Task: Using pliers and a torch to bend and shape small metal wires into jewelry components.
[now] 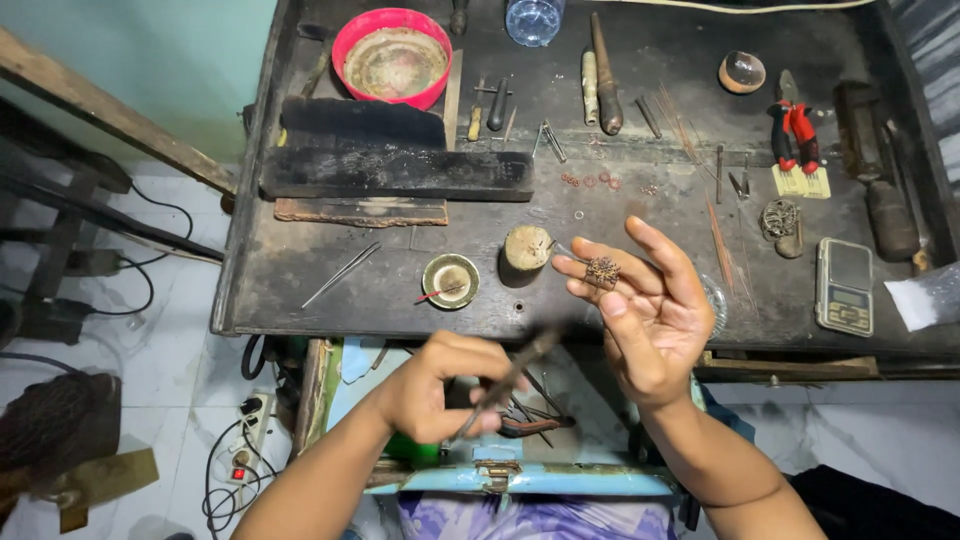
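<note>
My right hand [645, 310] is raised over the front edge of the dark workbench [300, 280], palm toward me, fingers spread. It pinches a small brown filigree ornament [602, 271] between the thumb and fingertips. My left hand [440, 385] is lower, over an open drawer [520, 478], and is closed on a thin dark tool [515, 375] that is blurred and points up toward the right hand. A short wooden stump [526, 249] stands just left of the ornament.
A small metal dish [450, 280] and tweezers [342, 272] lie left of the stump. A red bowl [392, 57], black blocks [395, 170], red-handled pliers [793, 132], a pocket scale [844, 285], wire rods [720, 240] and small rings [590, 181] cover the bench. Cables [235, 470] run on the floor at the left.
</note>
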